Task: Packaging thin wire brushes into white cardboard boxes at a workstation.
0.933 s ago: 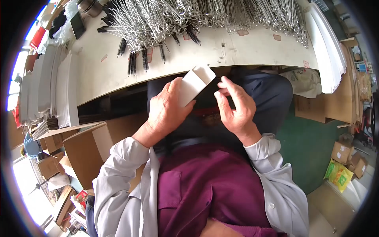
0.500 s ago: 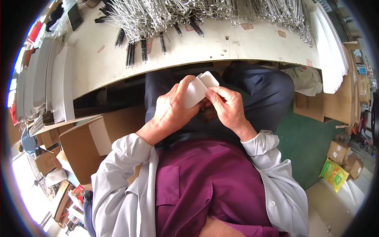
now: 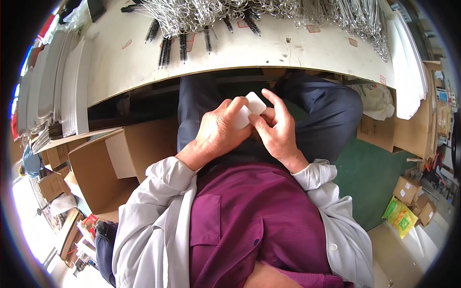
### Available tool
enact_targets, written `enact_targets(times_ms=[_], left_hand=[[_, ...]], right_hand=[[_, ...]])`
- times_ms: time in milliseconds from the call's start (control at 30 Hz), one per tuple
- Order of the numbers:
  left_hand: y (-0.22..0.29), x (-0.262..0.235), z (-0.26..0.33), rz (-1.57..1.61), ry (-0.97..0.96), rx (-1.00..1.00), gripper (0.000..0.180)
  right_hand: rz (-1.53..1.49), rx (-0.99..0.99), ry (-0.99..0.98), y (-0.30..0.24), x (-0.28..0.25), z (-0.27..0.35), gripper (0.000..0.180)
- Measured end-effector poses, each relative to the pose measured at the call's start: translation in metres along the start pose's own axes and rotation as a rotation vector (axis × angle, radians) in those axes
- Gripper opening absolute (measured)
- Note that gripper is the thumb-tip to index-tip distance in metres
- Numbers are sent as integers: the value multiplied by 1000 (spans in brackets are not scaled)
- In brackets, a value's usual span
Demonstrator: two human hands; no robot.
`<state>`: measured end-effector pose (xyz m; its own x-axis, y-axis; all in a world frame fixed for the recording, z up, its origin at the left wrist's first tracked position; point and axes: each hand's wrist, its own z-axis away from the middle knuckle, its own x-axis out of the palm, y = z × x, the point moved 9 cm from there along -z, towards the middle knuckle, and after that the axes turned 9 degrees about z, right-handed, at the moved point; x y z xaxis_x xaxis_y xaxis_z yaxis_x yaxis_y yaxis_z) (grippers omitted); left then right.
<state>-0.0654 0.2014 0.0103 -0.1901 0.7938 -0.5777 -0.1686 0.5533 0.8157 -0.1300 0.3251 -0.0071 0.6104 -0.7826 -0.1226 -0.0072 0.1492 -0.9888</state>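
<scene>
Over my lap, my left hand (image 3: 223, 126) is closed round a small white piece (image 3: 242, 118) with rounded corners, perhaps a flat box or a stack of cards. A second white rounded piece (image 3: 256, 102) sticks out beyond it at an angle, touching or overlapping it. My right hand (image 3: 277, 128) pinches the pieces from the other side. Its thumb lies at the edge where the two meet, and its index finger is raised off them. The curled fingers beneath are mostly hidden, so whether the pieces are joined I cannot tell.
Across the pale table (image 3: 230, 53) lies a heap of wire-handled brushes (image 3: 201, 14) with black bristles. White flat sheets (image 3: 72, 91) stand stacked at the left, more white sheets (image 3: 408, 72) at the right. An open cardboard box (image 3: 103, 177) sits by my left arm.
My right index finger has lifted away from the white pieces. The left-hand piece is more covered by my fingers, and the second piece shows more. The view has shifted slightly.
</scene>
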Motion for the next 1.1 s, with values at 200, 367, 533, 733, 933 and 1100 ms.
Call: enact_targets(times_ms=[200, 367, 533, 733, 933, 1100], left_hand=[[-5, 3, 8, 53, 35, -25, 55], [-8, 3, 12, 15, 73, -74, 60], [-5, 8, 13, -44, 122, 30, 55], [-9, 12, 14, -23, 77, -48, 54], [-1, 9, 16, -45, 147, 58, 47], [3, 11, 16, -40, 143, 63, 49]], right_hand=[[587, -450, 49, -33, 6, 3, 29], [408, -142, -12, -20, 1, -3, 19], [251, -33, -15, -5, 6, -4, 14], [148, 84, 22, 14, -2, -8, 16], [-63, 327, -67, 35, 0, -6, 16], [26, 220, 34, 28, -5, -4, 17]])
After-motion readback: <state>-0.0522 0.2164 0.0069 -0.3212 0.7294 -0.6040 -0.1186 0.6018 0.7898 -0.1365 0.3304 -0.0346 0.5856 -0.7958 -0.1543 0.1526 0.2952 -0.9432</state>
